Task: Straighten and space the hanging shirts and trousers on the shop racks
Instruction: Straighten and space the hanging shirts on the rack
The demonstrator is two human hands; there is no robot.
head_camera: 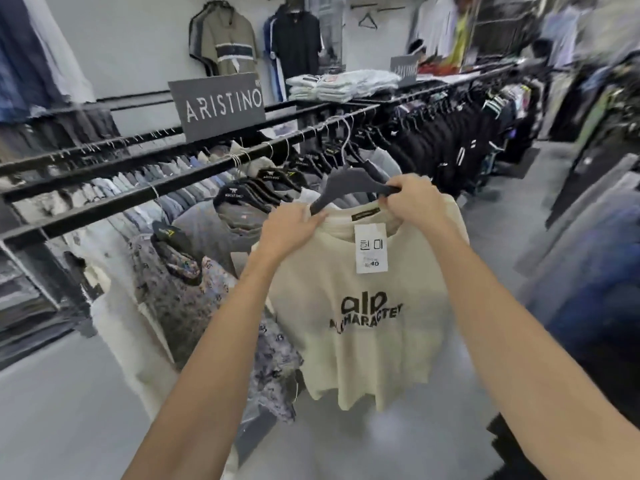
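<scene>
Rack sign (217, 105) reads ARISTINO; tag (371, 247) on shirt (363, 362) reads 40.

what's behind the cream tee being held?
A floral shirt and grey shirts on black hangers hang from the rack behind the cream tee. The tee covers whatever hangs directly behind its body; its grey hanger shows above the collar.

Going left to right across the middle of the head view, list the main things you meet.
Floral shirt → left hand → white price tag → right hand → blue garments at the far right. The cream T-shirt spans both hands, so it is left out.
</scene>
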